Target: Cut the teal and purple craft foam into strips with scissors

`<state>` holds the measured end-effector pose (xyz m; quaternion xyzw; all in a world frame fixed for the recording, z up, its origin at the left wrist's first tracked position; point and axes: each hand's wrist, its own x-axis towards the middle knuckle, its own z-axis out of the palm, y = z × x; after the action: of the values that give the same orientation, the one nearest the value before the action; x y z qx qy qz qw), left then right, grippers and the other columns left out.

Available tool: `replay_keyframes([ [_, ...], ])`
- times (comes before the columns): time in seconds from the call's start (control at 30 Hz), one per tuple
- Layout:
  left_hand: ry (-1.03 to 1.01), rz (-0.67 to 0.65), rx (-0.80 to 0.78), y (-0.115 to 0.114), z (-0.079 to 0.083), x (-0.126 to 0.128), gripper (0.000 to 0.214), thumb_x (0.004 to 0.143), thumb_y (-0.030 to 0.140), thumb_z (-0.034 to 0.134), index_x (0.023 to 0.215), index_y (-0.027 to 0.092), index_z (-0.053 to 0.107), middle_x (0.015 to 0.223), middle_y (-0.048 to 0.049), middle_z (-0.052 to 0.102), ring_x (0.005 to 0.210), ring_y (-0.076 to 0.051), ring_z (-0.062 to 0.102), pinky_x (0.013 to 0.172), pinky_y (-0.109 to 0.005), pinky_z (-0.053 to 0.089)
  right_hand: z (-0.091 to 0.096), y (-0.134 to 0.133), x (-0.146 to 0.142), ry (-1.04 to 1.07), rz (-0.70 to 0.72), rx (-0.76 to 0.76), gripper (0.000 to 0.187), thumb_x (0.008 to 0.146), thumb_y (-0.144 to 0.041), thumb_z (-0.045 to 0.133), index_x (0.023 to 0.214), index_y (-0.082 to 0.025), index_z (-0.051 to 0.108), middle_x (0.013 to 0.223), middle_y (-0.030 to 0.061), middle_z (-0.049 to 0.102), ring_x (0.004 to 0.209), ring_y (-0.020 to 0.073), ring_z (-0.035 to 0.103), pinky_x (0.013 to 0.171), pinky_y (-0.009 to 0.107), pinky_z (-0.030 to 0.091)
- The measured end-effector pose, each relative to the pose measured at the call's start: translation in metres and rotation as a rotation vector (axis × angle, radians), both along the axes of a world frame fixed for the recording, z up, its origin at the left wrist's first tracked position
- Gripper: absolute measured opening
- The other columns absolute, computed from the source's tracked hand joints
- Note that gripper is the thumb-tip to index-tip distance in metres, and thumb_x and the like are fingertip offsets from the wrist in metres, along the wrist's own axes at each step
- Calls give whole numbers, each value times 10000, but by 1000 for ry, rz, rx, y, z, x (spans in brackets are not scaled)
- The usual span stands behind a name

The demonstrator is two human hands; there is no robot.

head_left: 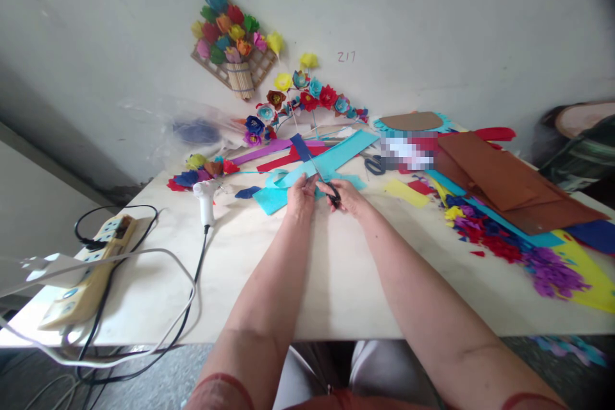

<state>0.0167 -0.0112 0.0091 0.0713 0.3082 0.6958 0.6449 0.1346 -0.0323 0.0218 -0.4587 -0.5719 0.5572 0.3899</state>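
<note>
Forward, left hand (302, 197) beside right hand (350, 198).

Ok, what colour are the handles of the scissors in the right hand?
Black handles, seen best in the head view.

Handmade-looking flowers (328, 96), brown sheets (504, 170) and scissors (335, 195) suggest a craft workshop.
</note>
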Motion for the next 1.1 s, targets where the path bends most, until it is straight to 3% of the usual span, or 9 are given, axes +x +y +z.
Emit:
replay_keyframes([
  [0.2,20,33,60,2,-2,1,128,804,67,501,722,149,554,907,-88,677,973,-204,641,744,-257,540,-2,2,-1,23,-2,7,436,655,-540,699,656,-164,479,447,-34,532,304,56,452,270,155,267],
  [0.47,-12,24,114,5,-6,1,163,794,32,484,692,147,538,785,-66,673,904,-172,663,798,-255,529,-2,3,-1,20,-1,24,459,654,-564,676,587,-160,468,432,-30,513,312,50,440,284,158,268],
  [0.97,-5,27,32,5,-3,0,108,789,67,504,734,144,557,882,-108,679,987,-228,638,689,-246,547,-11,12,-5,11,-64,45,422,604,-508,725,571,-166,480,410,-59,463,298,48,397,307,173,304],
  [1.1,8,-10,1,7,-6,-2,76,812,112,504,773,133,566,943,-135,670,976,-232,642,589,-210,531,-13,15,-5,14,-88,54,413,570,-490,755,568,-157,512,394,-63,454,289,45,380,308,180,324],
])
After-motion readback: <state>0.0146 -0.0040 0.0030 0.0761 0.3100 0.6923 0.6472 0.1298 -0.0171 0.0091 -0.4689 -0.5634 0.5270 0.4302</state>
